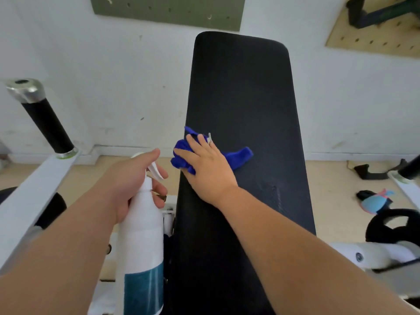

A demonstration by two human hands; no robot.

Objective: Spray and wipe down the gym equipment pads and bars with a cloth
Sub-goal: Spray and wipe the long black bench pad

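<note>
Long black pad [245, 98] fills the centre. Lower left, left hand [129, 178] curls round a white spray bottle [143, 235]. Mid-frame, right hand [204, 164] presses a blue cloth [241, 155] flat-fingered on the pad's left edge. Wiping looks underway; upper-left bar [48, 126] likely still to do.

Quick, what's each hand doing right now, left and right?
Left hand: grips the spray bottle at its neck.
Right hand: open, fingers pressing the blue cloth onto the black pad.
</note>
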